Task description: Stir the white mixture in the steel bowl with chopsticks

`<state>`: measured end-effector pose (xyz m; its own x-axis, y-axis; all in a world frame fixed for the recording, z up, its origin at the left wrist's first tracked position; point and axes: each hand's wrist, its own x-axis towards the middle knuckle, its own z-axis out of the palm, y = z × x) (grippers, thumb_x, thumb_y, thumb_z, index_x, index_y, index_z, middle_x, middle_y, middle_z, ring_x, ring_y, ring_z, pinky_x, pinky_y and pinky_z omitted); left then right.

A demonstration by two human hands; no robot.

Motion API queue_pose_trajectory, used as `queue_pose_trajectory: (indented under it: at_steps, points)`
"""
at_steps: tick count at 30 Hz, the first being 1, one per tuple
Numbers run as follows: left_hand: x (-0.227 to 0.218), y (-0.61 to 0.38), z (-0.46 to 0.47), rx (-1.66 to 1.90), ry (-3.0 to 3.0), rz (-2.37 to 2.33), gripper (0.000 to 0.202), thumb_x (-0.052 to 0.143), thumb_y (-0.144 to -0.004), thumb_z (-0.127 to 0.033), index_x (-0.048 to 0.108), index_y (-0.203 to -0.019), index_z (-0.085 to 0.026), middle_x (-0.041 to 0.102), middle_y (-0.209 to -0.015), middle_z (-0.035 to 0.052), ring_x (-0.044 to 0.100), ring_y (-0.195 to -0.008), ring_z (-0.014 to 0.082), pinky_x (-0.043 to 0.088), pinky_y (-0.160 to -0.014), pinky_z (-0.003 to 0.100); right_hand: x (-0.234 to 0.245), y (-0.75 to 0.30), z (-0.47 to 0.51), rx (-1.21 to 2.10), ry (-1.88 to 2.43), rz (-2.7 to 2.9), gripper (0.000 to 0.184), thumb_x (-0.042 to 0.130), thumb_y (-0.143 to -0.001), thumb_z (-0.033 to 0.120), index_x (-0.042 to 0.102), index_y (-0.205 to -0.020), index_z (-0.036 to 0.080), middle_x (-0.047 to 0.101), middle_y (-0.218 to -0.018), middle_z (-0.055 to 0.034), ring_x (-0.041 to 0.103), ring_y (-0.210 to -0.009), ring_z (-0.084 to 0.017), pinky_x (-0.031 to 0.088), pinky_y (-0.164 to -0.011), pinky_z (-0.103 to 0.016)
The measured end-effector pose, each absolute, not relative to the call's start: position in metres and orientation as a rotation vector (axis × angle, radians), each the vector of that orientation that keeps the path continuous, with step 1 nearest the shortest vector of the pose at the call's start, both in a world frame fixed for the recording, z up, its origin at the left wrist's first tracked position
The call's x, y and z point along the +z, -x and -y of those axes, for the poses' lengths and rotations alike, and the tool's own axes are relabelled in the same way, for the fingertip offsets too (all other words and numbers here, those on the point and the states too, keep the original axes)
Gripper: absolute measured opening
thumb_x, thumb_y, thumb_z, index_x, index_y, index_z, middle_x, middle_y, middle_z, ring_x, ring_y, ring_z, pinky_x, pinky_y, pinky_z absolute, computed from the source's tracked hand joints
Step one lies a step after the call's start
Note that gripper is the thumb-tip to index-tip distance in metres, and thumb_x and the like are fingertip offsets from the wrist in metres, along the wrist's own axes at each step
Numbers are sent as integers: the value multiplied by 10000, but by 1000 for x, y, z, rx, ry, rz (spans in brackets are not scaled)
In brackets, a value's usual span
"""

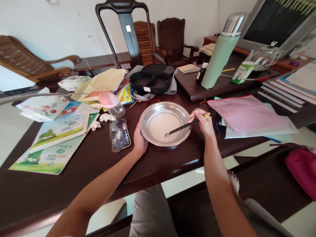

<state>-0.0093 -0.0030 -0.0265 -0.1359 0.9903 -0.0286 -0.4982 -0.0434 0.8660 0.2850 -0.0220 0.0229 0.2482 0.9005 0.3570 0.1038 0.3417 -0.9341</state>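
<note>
A round, shallow steel bowl stands on the dark wooden table in front of me, with a whitish liquid or paste covering its bottom. My left hand grips the bowl's left side, thumb along the rim and fingers partly hidden behind it. Black chopsticks with gold bands are pinched in my right hand at the bowl's right edge. Their tips slant down to the left into the whitish contents, where a small dark spot shows. Left of my left hand lies a phone with a blurred-out screen.
Workbooks, a tissue pack and crumpled tissues fill the left. Behind the bowl sits an open black case. A tall green thermos stands at back right, above a pink zip pouch. The table's front edge is near me.
</note>
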Motion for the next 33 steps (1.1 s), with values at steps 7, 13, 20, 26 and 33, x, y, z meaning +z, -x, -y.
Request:
queue_pose_trajectory:
  at_steps: [7,13,20,26,33]
  points:
    - [-26,10,3,1518,-734,-897,394,806,-899,-558,837,-1131,-242,865,-1313,66,714,-1428,334,516,-1296,485,22,-288,19,617,1137,1155,600,748,-890,853,749,-735,274,722,-602,7,755,-615,-235,650,-738,-402]
    - [-25,9,3,1515,-753,-906,374,797,-907,-555,833,-1115,-246,860,-1323,64,716,-1424,335,529,-1280,475,21,-285,20,760,1133,1243,592,782,-860,855,747,-747,275,741,-609,1,764,-636,-250,650,-726,-401]
    - [-24,9,4,1515,-754,-905,366,788,-921,-546,830,-1135,-252,859,-1331,64,707,-1441,339,529,-1283,487,20,-290,19,615,1106,1127,545,726,-934,819,772,-795,294,719,-581,21,762,-640,-248,644,-820,-423]
    - [-24,9,4,1517,-754,-899,363,796,-917,-552,836,-1115,-251,864,-1321,62,714,-1433,340,539,-1276,483,21,-285,18,740,1127,1254,548,804,-868,825,788,-801,282,792,-673,2,798,-703,-258,650,-825,-419]
    - [-26,9,3,1514,-743,-902,362,794,-924,-563,838,-1118,-261,863,-1329,56,710,-1443,338,529,-1288,486,20,-288,17,662,1132,1151,566,730,-911,836,741,-764,289,724,-576,14,768,-628,-254,643,-786,-422]
